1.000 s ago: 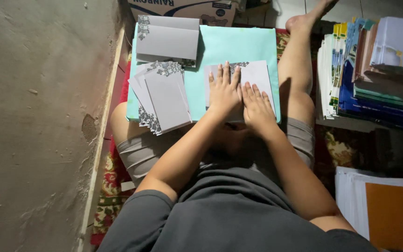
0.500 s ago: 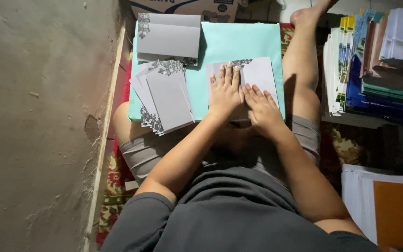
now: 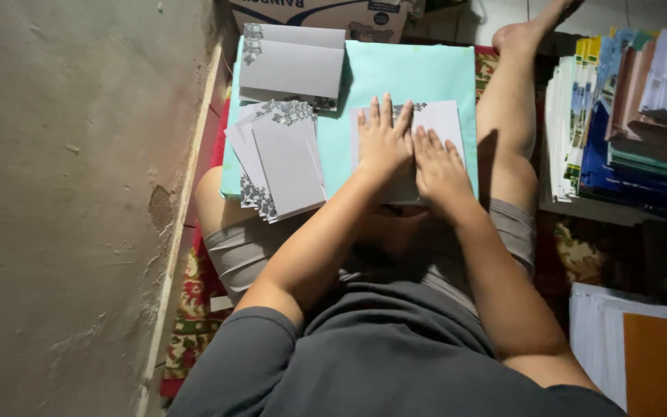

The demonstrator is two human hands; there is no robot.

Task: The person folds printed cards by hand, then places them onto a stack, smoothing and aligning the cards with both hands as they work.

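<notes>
Fingers (image 3: pixel 384 116) of my left hand (image 3: pixel 384 147) are spread flat, pinching nothing, palm pressing down on the grey-white card (image 3: pixel 445 123); right hand (image 3: pixel 438 166) is the same, fingers splayed and flat, just beside the left and touching it at the thumb side. Both palms bear on the card, which looks like a flattening or creasing press, judging by the pose. The card lies on the pale teal board (image 3: pixel 418 73) that rests across my lap, right of centre; its dark floral corner print peeks out above the left fingertips. The board serves as the work surface since I'm seated on the floor with legs out. To the left on the same board: a fanned stack of matching cards (image 3: pixel 283 166), overhanging the near edge, and above it a flatter stack of cards (image 3: pixel 291 69) laid crosswise. A cardboard box (image 3: pixel 318 15) sits beyond the board. Piled coloured paper stock (image 3: pixel 627 123) stands at my right, within reach. A concrete wall (image 3: pixel 63 208) runs along my left.
</notes>
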